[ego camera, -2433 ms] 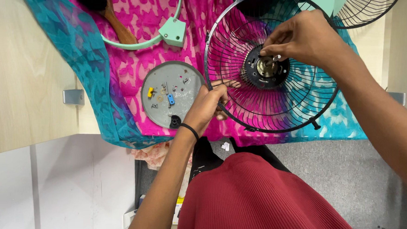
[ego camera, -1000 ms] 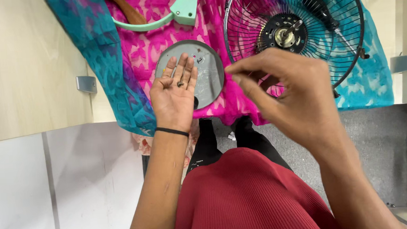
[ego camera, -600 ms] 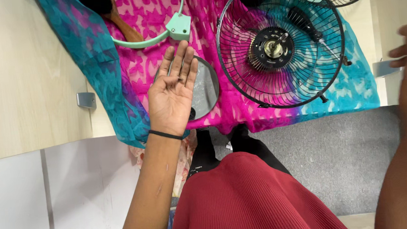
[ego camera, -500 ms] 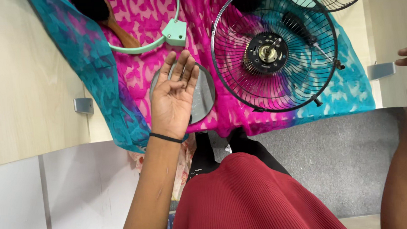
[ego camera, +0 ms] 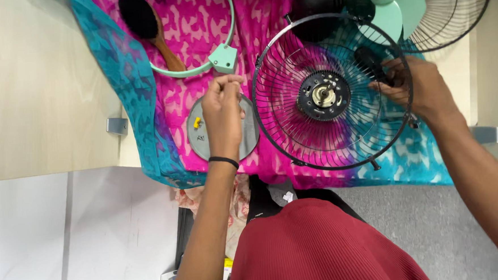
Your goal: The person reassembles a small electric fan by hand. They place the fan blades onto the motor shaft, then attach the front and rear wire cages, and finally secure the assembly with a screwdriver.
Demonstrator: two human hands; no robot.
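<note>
Nearest to the camera is the person's dark red ribbed garment, just below the black round wire fan guard, which I take as the landmark. The guard lies flat on a pink and turquoise patterned cloth that covers the table. Below the guard, past the cloth edge, there is a grey carpet floor.

The left hand is to the left of the guard, near its rim but not touching it. It has a thin black band at the wrist. Its fingers are curled and the tips are pressed together as in a pinch; what is between them is too small to see. This hand is over a grey round metal plate, which lies just left of the guard and holds some small parts, 1 of them yellow.

The right hand is at the right side of the guard. Its fingers are closed around a black handle-like object at the guard's wires; I cannot tell what tool this is. In the centre of the guard sits the black round motor hub with a metal shaft.

Further, above and left of the guard, lies a mint green plastic ring with a square clasp, and beside it a wooden-handled brush with black bristles. Above and right of the guard are mint green fan blades and a second wire guard.
</note>
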